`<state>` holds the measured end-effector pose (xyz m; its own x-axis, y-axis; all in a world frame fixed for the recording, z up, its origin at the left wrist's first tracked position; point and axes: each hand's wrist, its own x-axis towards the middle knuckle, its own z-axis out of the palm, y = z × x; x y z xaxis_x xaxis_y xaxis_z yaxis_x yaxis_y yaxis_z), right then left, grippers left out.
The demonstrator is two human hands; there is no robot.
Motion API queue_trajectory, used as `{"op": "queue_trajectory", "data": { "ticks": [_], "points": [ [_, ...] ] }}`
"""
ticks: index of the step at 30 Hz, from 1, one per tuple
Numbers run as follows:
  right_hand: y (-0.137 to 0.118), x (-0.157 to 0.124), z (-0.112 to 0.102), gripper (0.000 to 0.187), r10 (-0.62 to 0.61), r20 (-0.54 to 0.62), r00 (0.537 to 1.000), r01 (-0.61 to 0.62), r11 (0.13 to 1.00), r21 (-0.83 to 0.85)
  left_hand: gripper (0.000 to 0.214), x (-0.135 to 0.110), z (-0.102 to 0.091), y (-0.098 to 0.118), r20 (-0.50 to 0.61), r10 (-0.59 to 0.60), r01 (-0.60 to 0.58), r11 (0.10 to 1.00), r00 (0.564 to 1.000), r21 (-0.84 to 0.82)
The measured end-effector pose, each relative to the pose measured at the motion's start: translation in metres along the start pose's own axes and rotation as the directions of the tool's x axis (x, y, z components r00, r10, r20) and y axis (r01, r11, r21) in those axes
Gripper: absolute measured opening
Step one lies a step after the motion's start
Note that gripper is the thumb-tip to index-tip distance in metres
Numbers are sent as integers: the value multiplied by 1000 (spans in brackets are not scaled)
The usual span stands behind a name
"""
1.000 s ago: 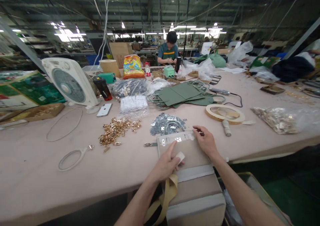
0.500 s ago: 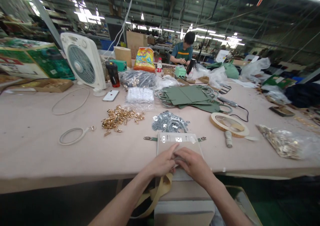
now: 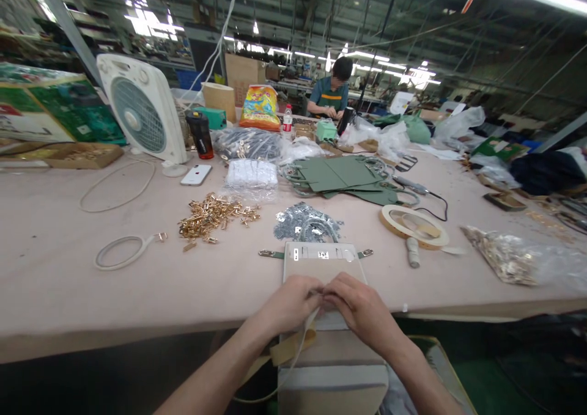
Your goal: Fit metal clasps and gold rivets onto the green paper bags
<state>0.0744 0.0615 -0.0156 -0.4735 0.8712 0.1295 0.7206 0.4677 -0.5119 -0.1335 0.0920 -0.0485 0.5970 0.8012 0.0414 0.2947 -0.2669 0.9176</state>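
Both hands meet over a pale bag panel [image 3: 332,269] that lies at the table's front edge, with a grey handle and short green straps at its far end. Thumb and fingers of my left hand [image 3: 292,303] are pinched together on a narrow tape strip [image 3: 300,351], which hangs down in a loop below the table edge. My right hand [image 3: 360,303] is closed too, its fingertips touching the left ones; what lies between them is hidden. White patches and a small metal piece [image 3: 323,255] show on the panel's far part.
Small grey metal plates [image 3: 300,219] and gold-coloured fittings [image 3: 213,217] lie in piles beyond the panel. Tape rolls [image 3: 389,219] are to the right, green bag pieces [image 3: 342,175] behind. A fan [image 3: 137,109] stands left. Another person [image 3: 331,94] works across the table.
My hands have come together into a pinch, the left fingers no longer pointing forward. The strip below has turned from a wide band to a narrow edge. The view has shifted slightly.
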Motion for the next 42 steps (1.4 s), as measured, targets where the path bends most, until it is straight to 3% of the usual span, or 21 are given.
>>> {"op": "queue_trajectory", "data": {
  "ticks": [5,10,16,20,24,26,29,31,33,38,42],
  "points": [
    [0,-6,-7,10,20,-59,998,-15,996,90,31,-6,-10,15,82,-30,26,998,996,54],
    [-3,-7,-15,9,25,-71,997,-12,984,178,28,-5,-15,27,75,66,-76,988,995,135],
    [-6,-9,-13,10,14,-85,996,6,974,228,31,-4,-18,27,98,37,-51,988,995,148],
    [-7,-9,-13,9,6,-80,997,15,965,261,30,-5,-22,25,150,116,-142,974,982,175],
    [-10,-6,-10,9,-2,-111,994,37,950,310,30,-9,-18,28,50,161,-165,982,986,97],
    [-13,-6,-3,10,-17,-169,985,73,941,329,29,-11,-12,26,-33,115,-116,992,993,-40],
    [-20,-8,10,12,-93,-294,951,185,935,302,32,-12,-4,13,-134,-68,22,948,989,-318],
    [-22,-10,14,13,-150,-350,925,258,923,285,37,-10,-3,0,-201,-207,93,880,957,-466],
    [-19,-8,11,12,-129,-372,919,251,920,301,42,-7,-5,-11,-249,-280,121,852,927,-509],
    [23,25,-13,16,123,-401,908,39,927,373,37,-6,-2,-18,-171,-144,104,969,975,-224],
    [57,63,-14,25,188,-252,949,-84,924,374,29,-11,10,-17,-148,-3,17,996,989,91]
  ]
}}
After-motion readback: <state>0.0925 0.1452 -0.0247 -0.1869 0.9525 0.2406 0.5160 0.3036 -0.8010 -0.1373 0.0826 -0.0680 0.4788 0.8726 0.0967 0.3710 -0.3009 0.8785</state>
